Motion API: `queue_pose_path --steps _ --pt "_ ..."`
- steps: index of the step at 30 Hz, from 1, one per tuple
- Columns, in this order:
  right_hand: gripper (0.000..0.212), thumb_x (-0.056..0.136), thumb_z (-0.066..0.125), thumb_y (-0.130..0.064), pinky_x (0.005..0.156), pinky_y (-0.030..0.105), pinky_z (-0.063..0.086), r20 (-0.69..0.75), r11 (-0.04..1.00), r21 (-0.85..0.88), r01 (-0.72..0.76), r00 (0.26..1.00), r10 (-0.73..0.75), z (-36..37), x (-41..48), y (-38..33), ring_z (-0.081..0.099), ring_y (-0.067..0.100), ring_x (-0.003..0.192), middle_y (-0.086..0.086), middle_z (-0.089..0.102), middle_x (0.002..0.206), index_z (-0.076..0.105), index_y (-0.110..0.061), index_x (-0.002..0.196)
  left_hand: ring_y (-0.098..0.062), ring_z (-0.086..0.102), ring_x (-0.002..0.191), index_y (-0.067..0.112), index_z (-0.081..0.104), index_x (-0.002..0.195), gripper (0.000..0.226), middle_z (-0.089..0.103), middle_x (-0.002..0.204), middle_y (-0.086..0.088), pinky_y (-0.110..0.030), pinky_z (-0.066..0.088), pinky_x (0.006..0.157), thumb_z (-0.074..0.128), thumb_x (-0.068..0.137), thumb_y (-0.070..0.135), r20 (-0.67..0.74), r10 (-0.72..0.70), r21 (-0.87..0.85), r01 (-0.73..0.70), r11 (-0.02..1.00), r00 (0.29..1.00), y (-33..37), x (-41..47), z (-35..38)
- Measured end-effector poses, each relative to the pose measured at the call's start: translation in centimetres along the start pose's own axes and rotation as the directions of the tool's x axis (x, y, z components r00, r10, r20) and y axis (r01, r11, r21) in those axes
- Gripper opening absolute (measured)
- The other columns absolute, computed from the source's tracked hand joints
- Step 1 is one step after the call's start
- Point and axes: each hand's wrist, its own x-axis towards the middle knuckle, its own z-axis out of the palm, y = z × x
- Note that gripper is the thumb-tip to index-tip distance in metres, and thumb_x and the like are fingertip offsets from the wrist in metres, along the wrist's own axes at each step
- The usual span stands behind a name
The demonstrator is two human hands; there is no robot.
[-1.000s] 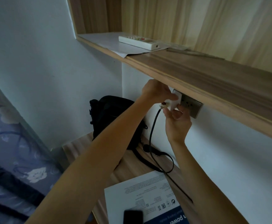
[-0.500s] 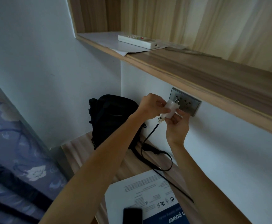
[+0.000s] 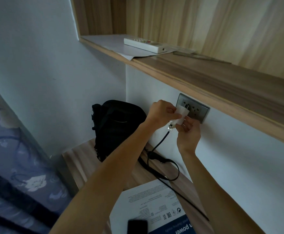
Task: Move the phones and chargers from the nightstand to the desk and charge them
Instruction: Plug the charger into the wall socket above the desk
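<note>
A white charger plug [image 3: 181,114] is held up at the grey wall socket [image 3: 195,108] under the wooden shelf, its prongs at the socket's left holes. My left hand [image 3: 161,114] grips the plug from the left. From below, my right hand [image 3: 189,130] pinches its lower end. A black cable [image 3: 159,142] with a patterned connector hangs from the plug down onto the desk [image 3: 80,159]. A dark phone [image 3: 137,226] lies at the bottom edge on a white box [image 3: 148,205].
A black bag [image 3: 116,125] stands in the desk's corner, its strap lying along the wall. On the shelf [image 3: 205,76] above lie a white remote [image 3: 144,43] and a sheet of paper. A blue floral bedspread [image 3: 16,174] fills the left.
Both hands and the plug came out from under the shelf edge, and the socket is now fully in view. The plug's prongs sit at the socket's left holes.
</note>
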Motion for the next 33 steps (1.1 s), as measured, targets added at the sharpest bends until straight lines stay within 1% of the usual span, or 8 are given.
queue_pose_path --steps 5,11,14,19,23,26,29,33 --pt "0.032 0.084 0.063 0.016 0.082 0.024 0.057 0.019 1.0 0.019 -0.017 1.0 0.017 0.4 0.1 0.2 0.068 0.009 0.088 -0.005 0.067 0.094 0.055 -0.006 0.105 -0.019 0.068 0.08 0.011 0.077 0.1 0.027 0.075 0.09 -0.004 -0.042 0.056 0.084 0.079 0.081 0.031 -0.04 0.046 0.057 -0.043 0.997 0.998 -0.2 -0.2 0.1" --pt "0.033 0.087 0.059 0.017 0.074 0.021 0.058 0.022 0.994 0.094 -0.061 0.998 0.059 0.4 0.2 -0.1 0.07 0.003 0.08 0.002 0.067 0.094 0.057 -0.015 0.092 -0.016 0.067 0.081 0.013 0.078 0.099 0.029 0.068 0.079 0.004 -0.037 0.057 0.083 0.081 0.079 0.034 -0.045 0.048 0.075 -0.045 0.996 0.998 0.0 0.3 -0.2" --pt "0.023 0.089 0.057 0.017 0.077 0.026 0.06 0.026 0.981 0.17 -0.091 0.996 0.088 0.7 0.2 -0.2 0.071 0.008 0.08 0.009 0.067 0.098 0.056 -0.004 0.1 -0.013 0.067 0.083 0.015 0.078 0.1 0.028 0.071 0.081 0.004 -0.036 0.057 0.082 0.08 0.08 0.034 -0.05 0.083 0.093 -0.078 0.993 0.995 0.0 0.3 -0.4" --pt "0.026 0.087 0.067 0.008 0.075 0.019 0.057 -0.019 0.999 0.036 -0.017 1.0 0.018 1.4 -0.2 -0.7 0.069 0.004 0.082 0.014 0.069 0.104 0.057 0.0 0.109 -0.012 0.066 0.083 0.019 0.078 0.099 0.026 0.073 0.088 0.004 -0.036 0.058 0.079 0.076 0.082 0.038 -0.065 0.124 0.129 -0.115 0.985 0.99 0.8 0.6 -0.8" --pt "0.022 0.086 0.07 0.001 0.065 0.009 0.052 -0.031 0.994 -0.069 0.084 0.996 -0.086 1.6 -0.4 -1.4 0.068 -0.004 0.07 0.011 0.072 0.094 0.059 -0.008 0.103 -0.017 0.068 0.088 0.016 0.074 0.096 0.029 0.074 0.095 -0.001 -0.037 0.059 0.081 0.079 0.079 0.039 -0.06 0.072 0.072 -0.068 0.995 0.996 2.1 1.2 -1.2" --pt "0.019 0.087 0.074 -0.015 0.065 0.019 0.057 -0.028 0.991 -0.071 0.115 0.993 -0.118 1.5 -0.3 -2.4 0.072 0.008 0.063 0.01 0.074 0.087 0.059 -0.015 0.099 -0.02 0.064 0.083 0.012 0.067 0.083 0.027 0.069 0.082 -0.002 -0.022 0.049 0.065 0.077 0.081 0.037 -0.017 -0.008 0.052 0.009 0.999 1.0 3.4 2.3 -1.9" --pt "0.016 0.087 0.075 -0.022 0.068 0.034 0.061 0.001 0.98 -0.099 0.17 0.985 -0.171 1.1 0.3 -3.2 0.072 0.019 0.061 0.005 0.074 0.08 0.06 -0.017 0.092 -0.024 0.062 0.072 -0.008 0.06 0.113 0.034 0.067 0.117 -0.026 -0.024 0.048 0.061 0.061 0.089 0.016 0.119 -0.17 -0.098 0.182 0.978 0.978 4.6 3.4 -2.4" --pt "0.014 0.089 0.074 -0.024 0.065 0.034 0.062 0.028 0.959 -0.131 0.252 0.968 -0.251 1.1 0.5 -3.0 0.072 0.014 0.059 0.002 0.074 0.077 0.063 -0.014 0.089 -0.02 0.062 0.082 0.006 0.061 0.107 0.019 0.067 0.124 -0.021 -0.034 0.059 0.069 0.064 0.089 0.011 0.185 -0.236 -0.175 0.268 0.947 0.954 4.8 3.8 -2.9"
